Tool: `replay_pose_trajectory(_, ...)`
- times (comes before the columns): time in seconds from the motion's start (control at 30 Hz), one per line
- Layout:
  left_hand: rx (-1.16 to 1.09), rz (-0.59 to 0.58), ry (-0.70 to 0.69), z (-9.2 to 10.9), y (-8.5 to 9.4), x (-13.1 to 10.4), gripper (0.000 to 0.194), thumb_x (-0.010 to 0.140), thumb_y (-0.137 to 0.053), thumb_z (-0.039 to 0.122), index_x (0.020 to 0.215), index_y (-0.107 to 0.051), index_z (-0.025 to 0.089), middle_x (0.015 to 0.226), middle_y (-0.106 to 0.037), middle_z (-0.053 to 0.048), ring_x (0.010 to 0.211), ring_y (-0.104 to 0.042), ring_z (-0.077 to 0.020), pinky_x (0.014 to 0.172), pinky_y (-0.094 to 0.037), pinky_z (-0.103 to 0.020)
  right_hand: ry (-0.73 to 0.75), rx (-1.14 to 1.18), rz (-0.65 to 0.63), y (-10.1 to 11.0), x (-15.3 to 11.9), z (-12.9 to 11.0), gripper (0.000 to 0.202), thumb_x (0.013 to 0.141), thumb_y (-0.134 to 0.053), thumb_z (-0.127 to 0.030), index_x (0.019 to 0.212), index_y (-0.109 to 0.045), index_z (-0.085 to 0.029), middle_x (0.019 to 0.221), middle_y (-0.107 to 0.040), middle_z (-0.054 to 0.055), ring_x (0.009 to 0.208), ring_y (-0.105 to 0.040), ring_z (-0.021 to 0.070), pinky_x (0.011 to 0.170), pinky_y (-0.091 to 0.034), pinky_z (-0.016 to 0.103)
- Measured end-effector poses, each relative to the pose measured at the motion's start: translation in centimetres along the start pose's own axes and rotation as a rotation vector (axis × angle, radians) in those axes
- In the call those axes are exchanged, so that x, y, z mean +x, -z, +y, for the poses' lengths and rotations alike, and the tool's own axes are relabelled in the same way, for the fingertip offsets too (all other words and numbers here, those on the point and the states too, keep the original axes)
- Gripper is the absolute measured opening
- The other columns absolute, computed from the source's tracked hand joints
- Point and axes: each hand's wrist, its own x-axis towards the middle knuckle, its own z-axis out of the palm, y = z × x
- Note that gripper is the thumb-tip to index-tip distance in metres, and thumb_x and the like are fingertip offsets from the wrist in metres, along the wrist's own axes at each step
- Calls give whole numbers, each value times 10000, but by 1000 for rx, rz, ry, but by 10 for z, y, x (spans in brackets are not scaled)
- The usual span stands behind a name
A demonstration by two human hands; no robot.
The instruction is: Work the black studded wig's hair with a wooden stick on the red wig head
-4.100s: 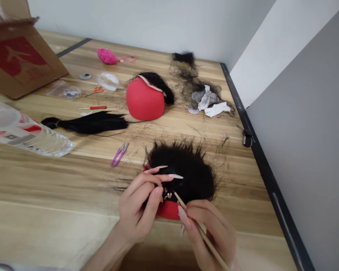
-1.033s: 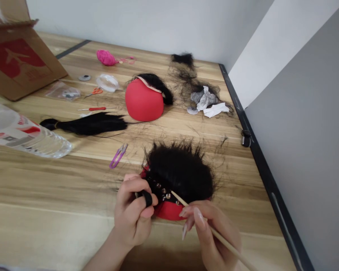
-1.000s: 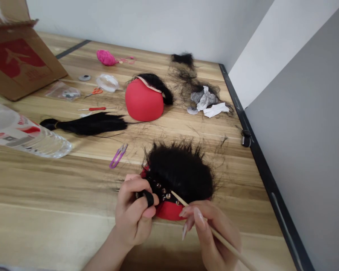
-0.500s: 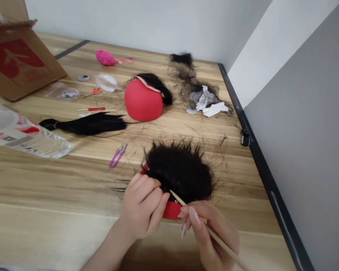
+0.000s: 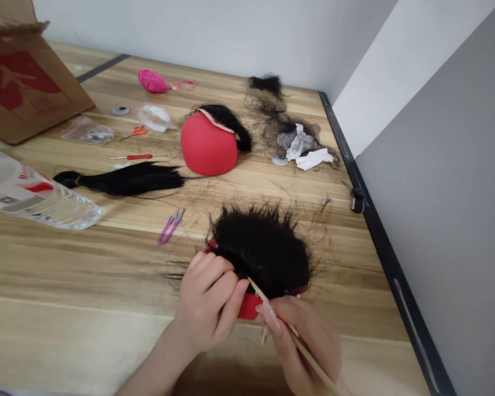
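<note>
A short black hairpiece [image 5: 264, 247] rests on a red form [image 5: 249, 308], with a few shiny pin heads along its near edge. My left hand [image 5: 210, 302] is closed at its near left edge, thumb and fingers pinched together. Dark strands of hair [image 5: 175, 272] stick out to the left behind that hand. In a pen-like grip, my right hand [image 5: 297, 341] has a thin wooden stick [image 5: 313, 363]. The stick's tip meets the hair close to my left thumb; any fine point on it is too small to make out.
Purple thread snips [image 5: 171, 226] lie left of the form. Beyond are a black hair bundle [image 5: 136, 179], a water bottle [image 5: 37, 192], a red-handled hook [image 5: 138, 157], orange scissors [image 5: 138, 131] and a red head form [image 5: 209, 144]. A cardboard box [image 5: 28, 82] stands far left; crumpled tissue [image 5: 300, 143] lies right.
My right hand has shifted slightly left and turned with the wooden stick, whose tip stays near my left thumb. My left hand keeps its place at the hairpiece. The view has shifted a little.
</note>
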Motion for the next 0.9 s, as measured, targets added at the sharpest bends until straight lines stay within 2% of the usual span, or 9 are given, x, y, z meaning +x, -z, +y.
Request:
replay_pose_trajectory(0.17,2,-4,7,0,0,1,211,886,-498,41,707,-493,153,734,-521,-36,662,-415,-151,616,-298,-336,11,-10,-26,2,2,-4,95,962,-564,-123,969,-614,-202,794,-660,-16,711,-610,107,727,-481,210)
replay_pose_trajectory(0.5,-15,-18,6,0,4,2,194,878,-475,28,734,-500,156,754,-535,-40,669,-431,-158,618,-317,-342,30,-1,-27,1,0,-3,94,983,-534,-145,992,-609,-201,807,-673,-11,702,-618,108,702,-480,215)
replay_pose_trajectory(0.73,-13,-21,17,1,3,3,208,876,-481,37,707,-509,155,739,-539,-40,655,-430,-157,614,-319,-339,-9,-26,-64,4,4,-7,88,968,-564,-134,984,-615,-204,806,-667,-9,721,-618,113,735,-489,219)
replay_pose_trajectory(0.9,-5,-11,22,2,4,3,212,881,-482,46,704,-508,159,737,-541,-39,657,-438,-158,613,-324,-338,26,-44,-13,2,3,-6,94,967,-563,-130,999,-615,-201,795,-674,-11,710,-621,113,725,-489,225)
